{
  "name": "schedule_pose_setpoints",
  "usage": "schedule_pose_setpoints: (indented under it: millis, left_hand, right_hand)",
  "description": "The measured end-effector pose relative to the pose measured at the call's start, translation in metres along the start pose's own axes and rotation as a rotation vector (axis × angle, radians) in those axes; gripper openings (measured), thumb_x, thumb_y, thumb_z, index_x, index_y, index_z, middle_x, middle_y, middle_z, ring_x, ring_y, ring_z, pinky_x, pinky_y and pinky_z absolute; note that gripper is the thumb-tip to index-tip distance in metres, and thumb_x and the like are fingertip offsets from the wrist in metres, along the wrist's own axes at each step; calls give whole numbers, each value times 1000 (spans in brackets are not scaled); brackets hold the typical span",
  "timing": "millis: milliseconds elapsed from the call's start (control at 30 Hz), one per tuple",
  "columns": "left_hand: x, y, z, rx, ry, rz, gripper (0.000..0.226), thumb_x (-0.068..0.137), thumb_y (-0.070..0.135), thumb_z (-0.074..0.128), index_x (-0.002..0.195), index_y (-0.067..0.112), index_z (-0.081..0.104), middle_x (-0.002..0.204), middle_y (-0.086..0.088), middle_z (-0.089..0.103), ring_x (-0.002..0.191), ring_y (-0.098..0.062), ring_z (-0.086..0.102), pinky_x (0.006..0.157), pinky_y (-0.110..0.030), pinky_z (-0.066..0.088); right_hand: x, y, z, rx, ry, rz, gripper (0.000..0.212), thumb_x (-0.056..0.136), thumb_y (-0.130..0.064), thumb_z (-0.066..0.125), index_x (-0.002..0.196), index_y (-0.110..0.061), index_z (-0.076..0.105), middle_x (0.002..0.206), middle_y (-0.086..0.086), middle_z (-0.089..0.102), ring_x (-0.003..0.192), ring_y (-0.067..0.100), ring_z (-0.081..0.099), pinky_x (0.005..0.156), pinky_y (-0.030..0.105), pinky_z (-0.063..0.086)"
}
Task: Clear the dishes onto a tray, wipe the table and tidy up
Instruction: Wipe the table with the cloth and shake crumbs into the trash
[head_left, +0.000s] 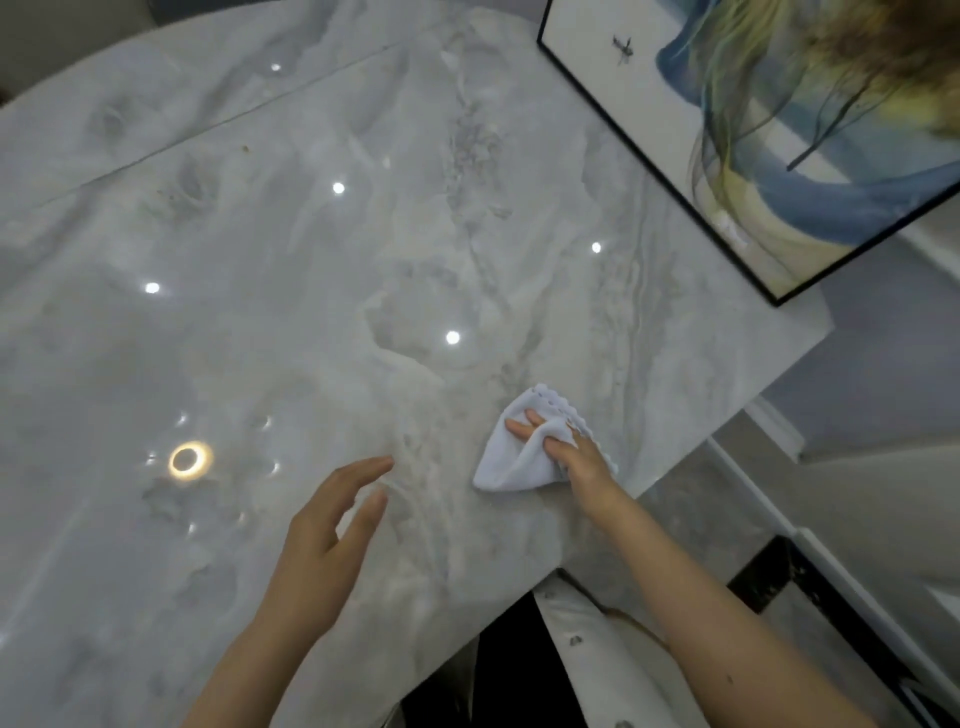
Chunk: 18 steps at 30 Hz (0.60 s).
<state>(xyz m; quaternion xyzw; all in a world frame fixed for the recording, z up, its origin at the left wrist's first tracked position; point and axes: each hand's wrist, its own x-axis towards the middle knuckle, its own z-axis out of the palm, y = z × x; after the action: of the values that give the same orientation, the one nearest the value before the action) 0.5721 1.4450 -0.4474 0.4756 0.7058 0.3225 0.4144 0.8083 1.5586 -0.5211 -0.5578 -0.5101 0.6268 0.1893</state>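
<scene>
Risk: right hand (571, 447) works cloth (524, 452) close to table (311, 291) corner edge; stroke running outward could carry cloth off edge, or push crumbs onto floor. Framed picture (779, 156) stands beyond cloth at table's far side; wide sweep could knock it.

Grip: right hand's fingers spread over cloth, bunching fold between them, pressing it to table. Left hand (327, 545) hovers left of cloth, fingers loose and apart, holding nothing.

Cloth: white, crumpled, scalloped hem, soft, bunches easily. Small brown specks far beyond cloth, unwiped by look.
</scene>
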Motion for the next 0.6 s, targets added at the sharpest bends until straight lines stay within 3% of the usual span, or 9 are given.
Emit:
schedule_pose_setpoints:
  millis: [33, 133, 200, 333, 467, 600]
  left_hand:
    - [-10, -6, -8, 3, -2, 1, 29, 90, 45, 47, 114, 40, 60, 116, 30, 58, 113, 12, 49, 89, -17, 38]
    - [-38, -23, -27, 1, -7, -13, 28, 89, 49, 46, 113, 43, 60, 115, 32, 57, 111, 12, 50, 88, -16, 38]
    - [-56, -35, -37, -14, -12, -34, 33, 84, 49, 44, 111, 43, 60, 114, 28, 59, 111, 12, 50, 88, -15, 38]
    - [-89, -54, -53, -40, -32, -46, 35, 82, 48, 44, 111, 41, 61, 114, 25, 60, 113, 9, 51, 93, -18, 37]
    - [-113, -71, -69, -40, -33, -53, 36, 81, 51, 43, 111, 43, 61, 114, 28, 59, 113, 9, 51, 92, -18, 37]
    - [-128, -84, -83, -56, -29, -65, 38, 81, 52, 43, 113, 43, 60, 117, 24, 59, 115, 6, 50, 93, -18, 37]
  right_hand:
    - [-10, 4, 4, 6, 17, 10, 77, 73, -62, 48, 139, -22, 44, 149, -20, 27, 134, -3, 26, 113, 21, 17]
    - [-34, 18, 14, 80, 86, 8, 44, 96, -28, 41, 137, -13, 47, 153, -7, 27, 138, 8, 28, 115, 25, 20]
    - [-50, 28, 25, 150, 157, 5, 41, 96, -17, 40, 137, -11, 46, 152, -2, 31, 138, 13, 30, 117, 30, 21]
    - [-79, 45, 55, 267, 262, -20, 37, 97, -17, 37, 127, -12, 57, 151, 1, 34, 135, 14, 34, 108, 23, 29]
    - [-93, 52, 104, 402, 342, -9, 36, 98, -17, 37, 127, -13, 57, 153, 1, 30, 138, 14, 30, 115, 30, 26]
    - [-94, 49, 156, 413, 449, 25, 36, 96, -31, 42, 129, -31, 56, 148, -17, 33, 135, 9, 31, 115, 34, 23]
